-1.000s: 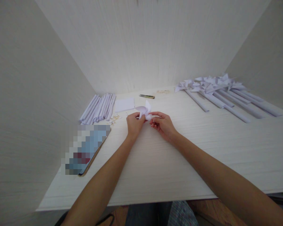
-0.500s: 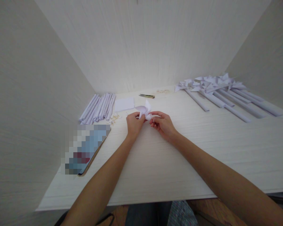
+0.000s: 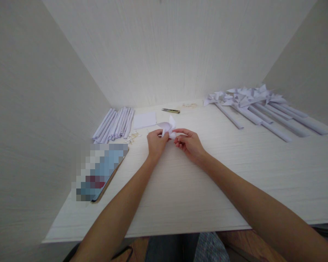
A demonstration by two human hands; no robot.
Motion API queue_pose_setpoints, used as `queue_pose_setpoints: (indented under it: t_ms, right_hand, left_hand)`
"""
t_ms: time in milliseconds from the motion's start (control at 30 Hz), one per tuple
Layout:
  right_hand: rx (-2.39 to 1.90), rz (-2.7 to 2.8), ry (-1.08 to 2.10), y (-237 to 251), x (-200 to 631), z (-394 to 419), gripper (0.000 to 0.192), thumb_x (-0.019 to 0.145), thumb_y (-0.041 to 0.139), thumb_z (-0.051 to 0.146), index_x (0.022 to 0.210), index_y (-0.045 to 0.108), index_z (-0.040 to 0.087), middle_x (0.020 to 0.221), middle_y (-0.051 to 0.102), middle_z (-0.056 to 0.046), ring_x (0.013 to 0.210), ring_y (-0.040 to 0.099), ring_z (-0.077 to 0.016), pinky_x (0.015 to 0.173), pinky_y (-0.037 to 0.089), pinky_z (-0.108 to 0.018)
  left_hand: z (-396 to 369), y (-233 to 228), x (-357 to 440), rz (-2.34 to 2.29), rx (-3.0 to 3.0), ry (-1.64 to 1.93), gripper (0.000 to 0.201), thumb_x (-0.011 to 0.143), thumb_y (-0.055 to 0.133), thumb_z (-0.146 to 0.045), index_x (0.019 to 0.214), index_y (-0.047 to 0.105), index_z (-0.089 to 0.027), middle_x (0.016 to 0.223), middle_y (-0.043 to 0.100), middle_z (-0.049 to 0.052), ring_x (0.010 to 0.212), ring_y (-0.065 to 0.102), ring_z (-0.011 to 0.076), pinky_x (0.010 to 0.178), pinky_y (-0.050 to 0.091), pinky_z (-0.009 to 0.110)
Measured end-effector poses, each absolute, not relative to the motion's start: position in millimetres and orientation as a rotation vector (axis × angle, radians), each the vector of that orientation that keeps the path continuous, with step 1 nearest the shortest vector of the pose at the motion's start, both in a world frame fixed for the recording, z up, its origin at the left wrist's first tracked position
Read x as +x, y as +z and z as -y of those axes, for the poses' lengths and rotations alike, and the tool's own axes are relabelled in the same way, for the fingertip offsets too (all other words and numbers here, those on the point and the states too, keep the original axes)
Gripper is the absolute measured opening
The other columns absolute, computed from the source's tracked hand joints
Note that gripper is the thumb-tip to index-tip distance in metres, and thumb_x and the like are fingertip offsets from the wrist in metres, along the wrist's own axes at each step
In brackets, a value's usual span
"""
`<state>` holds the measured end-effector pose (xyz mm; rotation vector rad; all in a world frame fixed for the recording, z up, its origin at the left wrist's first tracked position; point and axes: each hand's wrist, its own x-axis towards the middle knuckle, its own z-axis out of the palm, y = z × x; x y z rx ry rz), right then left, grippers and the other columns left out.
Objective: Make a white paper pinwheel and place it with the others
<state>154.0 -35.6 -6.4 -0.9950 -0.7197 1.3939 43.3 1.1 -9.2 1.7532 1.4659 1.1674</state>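
A white paper pinwheel (image 3: pixel 168 126) with curled blades is held just over the middle of the table. My left hand (image 3: pixel 156 144) grips it from the left, thumb and fingers closed on the paper. My right hand (image 3: pixel 189 144) is closed at its right side, index finger stretched along the pinwheel and the other fingertips pinched together. Whether something small sits in that pinch is too fine to make out. Just beyond the pinwheel lie a stack of square white paper (image 3: pixel 144 120) and a pair of thread snips (image 3: pixel 171 110).
Rolled paper sticks (image 3: pixel 114 123) lie in a pile at the left, with small pale bits (image 3: pixel 132 137) beside them. A phone (image 3: pixel 105 171) with a blurred screen rests nearer me. Several pinwheels on paper sticks (image 3: pixel 251 102) are heaped at the right back. Walls enclose the table (image 3: pixel 191 203).
Both hands keep almost the same place around the pinwheel. My right fingertips have shifted very slightly; the view has moved a touch. Nothing was let go.
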Motion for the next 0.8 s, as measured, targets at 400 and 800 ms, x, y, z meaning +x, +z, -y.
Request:
queue_pose_setpoints:
  t_ms: [400,800]
  right_hand:
    - [-0.993,0.733,1.396,-4.7,153.7,37.0,0.023,0.055,0.048,0.005,0.073,0.058,0.016,0.042,0.054,0.005,0.037,0.045,-0.0058,0.041,0.033,-0.018]
    - [-0.977,0.666,1.396,-6.3,153.8,35.6,0.030,0.056,0.046,0.001,0.078,0.063,0.012,0.043,0.057,0.003,0.038,0.046,-0.0051,0.041,0.034,-0.018]
  left_hand:
    - [-2.4,-10.9,43.2,-1.446,1.723,1.178,0.018,0.065,0.049,-0.020,0.063,0.064,-0.010,0.059,0.064,0.003,0.053,0.058,0.0131,0.049,0.043,0.021]
    - [-3.8,-13.6,42.5,-1.435,1.748,1.195,0.020,0.066,0.049,-0.021,0.064,0.064,-0.010,0.060,0.064,0.005,0.055,0.059,0.0139,0.051,0.045,0.022]
